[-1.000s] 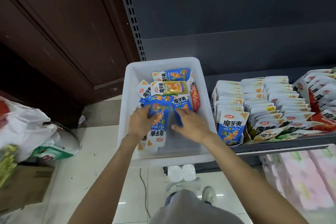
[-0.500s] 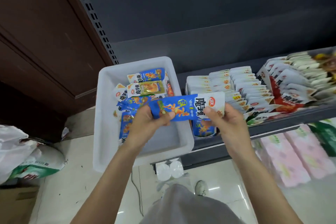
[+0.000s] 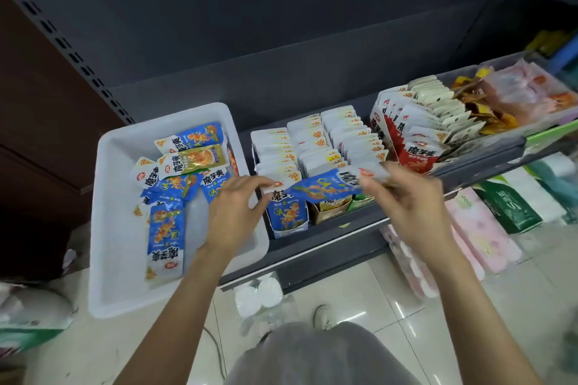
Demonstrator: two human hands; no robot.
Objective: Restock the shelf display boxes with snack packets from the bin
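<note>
Pinched at its white end in the right hand (image 3: 406, 197), a blue packet (image 3: 325, 186) is held crosswise just above the blue box (image 3: 286, 212). Its other end is loosely fingered by the left hand (image 3: 233, 212), not clenched. Next, it must be turned upright and slotted into that box, beside the bin (image 3: 115, 228).

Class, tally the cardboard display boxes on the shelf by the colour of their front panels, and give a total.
Blue-fronted cardboard display box: 1
Brown-fronted cardboard display box: 1
Green-fronted cardboard display box: 1
Red-fronted cardboard display box: 1
Total: 4
</note>
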